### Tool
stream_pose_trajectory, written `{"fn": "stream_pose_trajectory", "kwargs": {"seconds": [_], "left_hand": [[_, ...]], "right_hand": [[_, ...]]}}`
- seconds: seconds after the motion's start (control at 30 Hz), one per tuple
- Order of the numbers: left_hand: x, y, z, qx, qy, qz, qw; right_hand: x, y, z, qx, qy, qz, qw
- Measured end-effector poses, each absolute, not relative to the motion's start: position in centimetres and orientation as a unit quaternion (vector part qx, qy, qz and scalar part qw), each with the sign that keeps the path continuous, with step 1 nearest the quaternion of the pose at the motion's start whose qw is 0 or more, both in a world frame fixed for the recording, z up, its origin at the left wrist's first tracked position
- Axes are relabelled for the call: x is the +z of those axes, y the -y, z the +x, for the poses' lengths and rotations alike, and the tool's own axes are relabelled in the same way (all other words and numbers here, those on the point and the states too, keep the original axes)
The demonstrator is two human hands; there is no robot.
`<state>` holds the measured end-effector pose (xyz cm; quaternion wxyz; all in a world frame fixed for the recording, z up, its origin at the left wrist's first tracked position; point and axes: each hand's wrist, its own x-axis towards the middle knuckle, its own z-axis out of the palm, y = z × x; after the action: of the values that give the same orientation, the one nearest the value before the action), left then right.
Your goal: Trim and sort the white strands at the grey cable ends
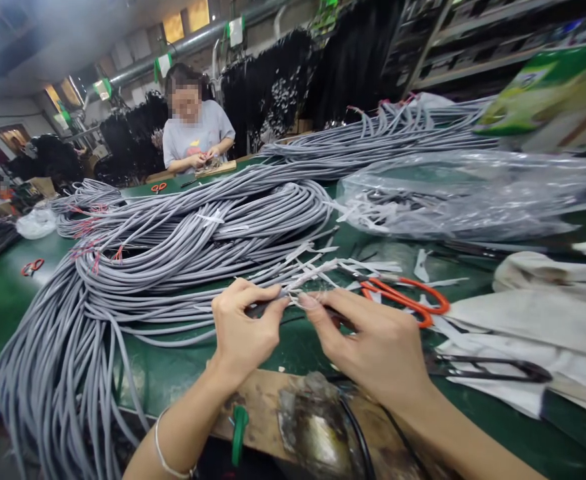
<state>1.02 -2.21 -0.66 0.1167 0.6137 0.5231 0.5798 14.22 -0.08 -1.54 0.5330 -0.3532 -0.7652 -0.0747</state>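
My left hand (245, 327) is closed in a pinch on a cable (293, 297), whose end has thin pale strands. My right hand (377, 340) pinches the thin strands at that end with thumb and forefinger, so the fingertips of both hands almost meet. Fingers hide most of the cable. Just behind the hands lie white shredded strips (317, 267) and more grey cable. Beside my right hand are orange-handled scissors (433, 305), and nearer me black thread snips (503, 368). Below my hands a wooden board (263, 400) carries a brownish, resin-coated lump (317, 427).
A big bundle of grey cables (193, 233) covers the left and middle of the green table (173, 373). A clear plastic bag (473, 180) and white cloth (547, 313) lie to the right. Another person (197, 133) works across the table; more orange scissors (33, 267) lie left.
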Motion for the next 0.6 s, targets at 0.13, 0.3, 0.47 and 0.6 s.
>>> {"fn": "stream_pose_trajectory", "kwargs": {"seconds": [0.13,0.3,0.47,0.6], "left_hand": [[-0.82,2.22,1.13,0.583,-0.521,0.614,0.111],[-0.98,2.13,1.15,0.587,-0.518,0.613,0.106],[-1.25,2.21,1.41,0.578,-0.508,0.634,0.082],[-1.39,2.39,1.63,0.554,-0.516,0.650,0.060]], "right_hand": [[-1.44,0.18,14.25,-0.011,0.761,-0.361,0.538],[-1.48,0.20,14.31,-0.019,0.758,-0.368,0.538],[-1.42,0.16,14.25,-0.019,0.765,-0.365,0.530],[-1.47,0.39,14.19,0.009,0.761,-0.380,0.526]]}}
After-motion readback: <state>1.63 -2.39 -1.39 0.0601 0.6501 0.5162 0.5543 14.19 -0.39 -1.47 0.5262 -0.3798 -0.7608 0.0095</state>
